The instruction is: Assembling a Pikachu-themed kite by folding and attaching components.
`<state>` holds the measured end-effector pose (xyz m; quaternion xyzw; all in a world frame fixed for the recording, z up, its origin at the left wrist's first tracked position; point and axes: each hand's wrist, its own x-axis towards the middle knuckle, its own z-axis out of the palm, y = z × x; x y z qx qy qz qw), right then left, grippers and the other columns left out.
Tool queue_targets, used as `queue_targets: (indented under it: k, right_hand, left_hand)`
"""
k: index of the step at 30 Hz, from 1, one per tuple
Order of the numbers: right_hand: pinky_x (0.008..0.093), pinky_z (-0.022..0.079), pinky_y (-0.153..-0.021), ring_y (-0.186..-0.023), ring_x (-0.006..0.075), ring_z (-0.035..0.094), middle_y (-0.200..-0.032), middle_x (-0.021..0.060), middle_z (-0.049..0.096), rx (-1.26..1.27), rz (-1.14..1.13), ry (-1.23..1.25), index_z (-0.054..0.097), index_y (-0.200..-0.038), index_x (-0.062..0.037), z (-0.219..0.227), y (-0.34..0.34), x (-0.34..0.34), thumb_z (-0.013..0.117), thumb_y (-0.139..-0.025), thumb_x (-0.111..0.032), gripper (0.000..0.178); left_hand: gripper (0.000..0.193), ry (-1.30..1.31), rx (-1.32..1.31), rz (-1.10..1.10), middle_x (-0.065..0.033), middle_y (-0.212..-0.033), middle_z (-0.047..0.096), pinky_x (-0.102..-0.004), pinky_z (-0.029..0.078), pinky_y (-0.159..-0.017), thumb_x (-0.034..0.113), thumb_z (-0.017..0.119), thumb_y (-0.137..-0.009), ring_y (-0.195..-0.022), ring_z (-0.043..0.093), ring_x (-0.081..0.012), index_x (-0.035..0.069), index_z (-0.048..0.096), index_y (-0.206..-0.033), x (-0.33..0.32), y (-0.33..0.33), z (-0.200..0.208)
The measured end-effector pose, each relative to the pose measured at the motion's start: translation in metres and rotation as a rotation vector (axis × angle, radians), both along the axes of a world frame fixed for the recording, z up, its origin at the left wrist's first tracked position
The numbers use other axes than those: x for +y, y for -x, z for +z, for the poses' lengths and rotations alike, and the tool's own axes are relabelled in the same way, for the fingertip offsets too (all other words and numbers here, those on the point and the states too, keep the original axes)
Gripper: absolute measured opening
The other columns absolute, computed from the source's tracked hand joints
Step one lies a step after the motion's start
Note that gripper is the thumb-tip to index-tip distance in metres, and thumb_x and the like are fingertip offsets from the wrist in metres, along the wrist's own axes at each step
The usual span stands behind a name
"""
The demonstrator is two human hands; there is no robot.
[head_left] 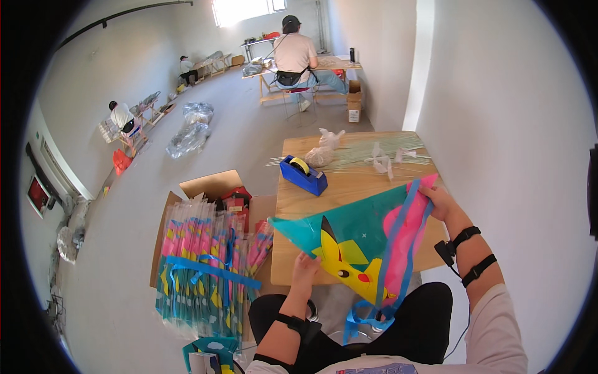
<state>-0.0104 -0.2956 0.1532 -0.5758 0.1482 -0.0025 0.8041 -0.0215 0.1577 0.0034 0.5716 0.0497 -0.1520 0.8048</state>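
Observation:
A triangular kite point(374, 219) of thin sheet hangs between my hands above my lap and the table's near edge. It is teal, with a yellow cartoon figure and a pink side band edged with blue strips. My right hand point(439, 202) grips its pink upper right corner. My left hand point(305, 269) is closed on the lower left edge, beside the figure's ear; its fingertips are partly hidden behind the sheet. Blue ribbon point(364, 319) dangles below the kite, between my knees.
The wooden table point(302, 243) bears a blue tape dispenser point(303, 176), bags of small parts point(319, 156), thin pale rods point(355, 153) and white strips point(381, 161). Left of it, a cardboard box point(161, 249) holds several packed kites point(199, 274). Other people work at tables farther off; a wall point(498, 124) stands right.

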Motion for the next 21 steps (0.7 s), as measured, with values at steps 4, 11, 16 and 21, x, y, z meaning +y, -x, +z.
queue_targets:
  k: [4,11,16,21]
  right_hand:
    - [0.0446,0.059,-0.101,-0.114,0.0278,0.072,-0.126,0.0139,0.073,0.003,0.026,0.018,0.065,-0.132,-0.0001,-0.049,-0.041,-0.009,0.069,-0.104,-0.019,0.034]
    - [0.041,0.06,-0.093,-0.109,0.0225,0.071,-0.118,0.0073,0.074,0.123,-0.024,0.184,0.066,-0.128,-0.0044,-0.116,-0.092,-0.025,0.073,-0.101,-0.017,0.03]
    - [0.0384,0.059,-0.092,-0.107,0.0204,0.071,-0.119,0.0062,0.075,0.244,-0.021,0.246,0.068,-0.127,-0.0054,-0.132,-0.132,0.0,0.076,-0.099,-0.017,0.032]
    - [0.0376,0.059,-0.092,-0.103,0.0199,0.072,-0.117,0.0074,0.076,0.221,0.04,0.276,0.071,-0.125,-0.0047,-0.137,-0.183,-0.003,0.077,-0.098,-0.018,0.031]
  left_hand:
    - [0.047,0.156,0.033,0.015,-0.0024,-0.127,0.067,-0.0308,0.054,-0.089,0.014,0.076,-0.1,-0.108,0.065,-0.0135,0.005,0.054,-0.141,0.013,-0.024,-0.031]
    - [0.042,0.108,0.21,0.223,-0.0044,-0.108,0.073,-0.0335,0.06,-0.08,0.009,0.074,-0.1,-0.095,0.072,-0.0151,0.003,0.055,-0.137,0.03,-0.035,-0.03]
    - [0.078,-0.356,0.043,0.363,-0.0057,-0.089,0.072,-0.0311,0.059,-0.061,0.006,0.077,-0.097,-0.074,0.073,-0.0158,0.005,0.033,-0.16,0.04,-0.033,-0.022]
    - [0.102,-0.616,-0.112,0.222,-0.0056,-0.07,0.066,-0.0285,0.058,-0.055,0.003,0.077,-0.095,-0.058,0.069,-0.0146,0.012,0.011,-0.172,0.028,-0.035,-0.009]
